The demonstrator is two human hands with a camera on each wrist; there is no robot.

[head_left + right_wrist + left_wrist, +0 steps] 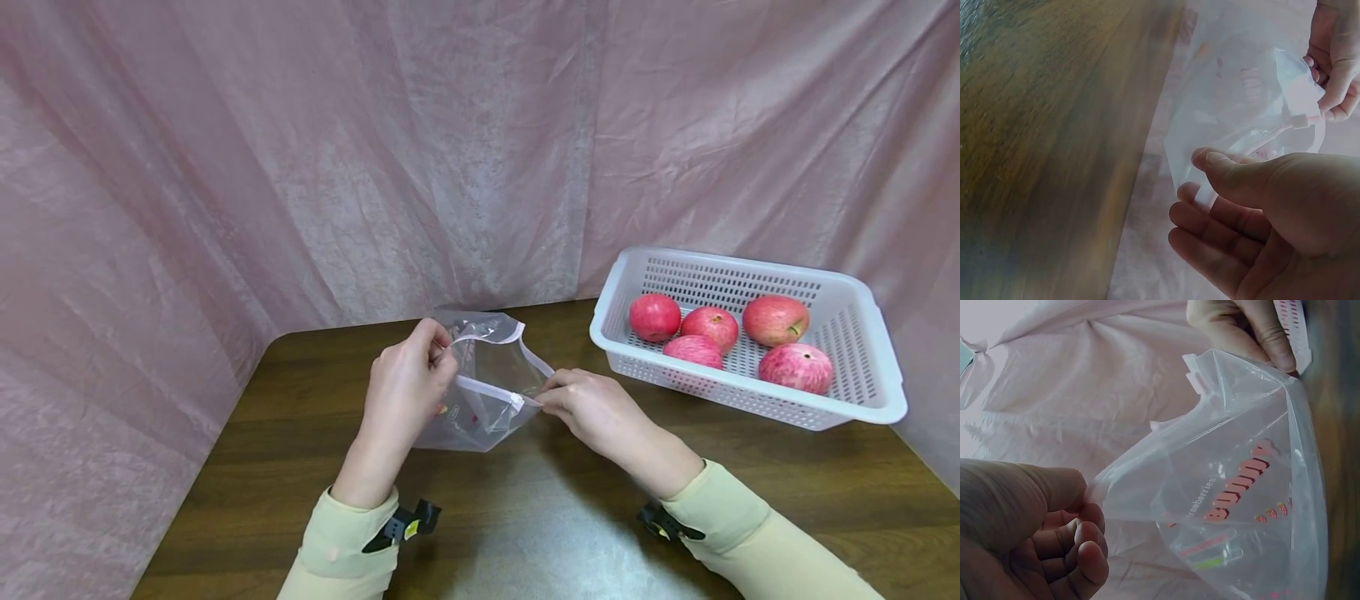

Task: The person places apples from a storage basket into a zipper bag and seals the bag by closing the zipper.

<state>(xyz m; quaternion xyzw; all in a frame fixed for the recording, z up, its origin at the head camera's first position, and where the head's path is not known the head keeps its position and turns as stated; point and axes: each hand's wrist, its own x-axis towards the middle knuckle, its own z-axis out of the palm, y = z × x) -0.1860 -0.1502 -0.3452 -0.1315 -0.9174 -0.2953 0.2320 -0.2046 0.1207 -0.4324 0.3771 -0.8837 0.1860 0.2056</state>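
A clear plastic zipper bag [480, 425] with a slider and a pale pink zip edge is held up above the table, its mouth gaping. My left hand [411, 375] pinches the rim on the left side between thumb and forefinger. On the opposite side my right hand [596, 414] pinches the rim near the slider. Red lettering and small printed strawberries show on the bag [1241, 487] in the left wrist view. In the right wrist view, thumb and forefinger of the right hand [1254, 212] meet on the bag's edge.
A white perforated plastic basket [862, 367] with several red apples [776, 321] stands at the back right of the brown wooden table [247, 467]. A pink cloth curtain [450, 150] hangs close behind the table's rear edge.
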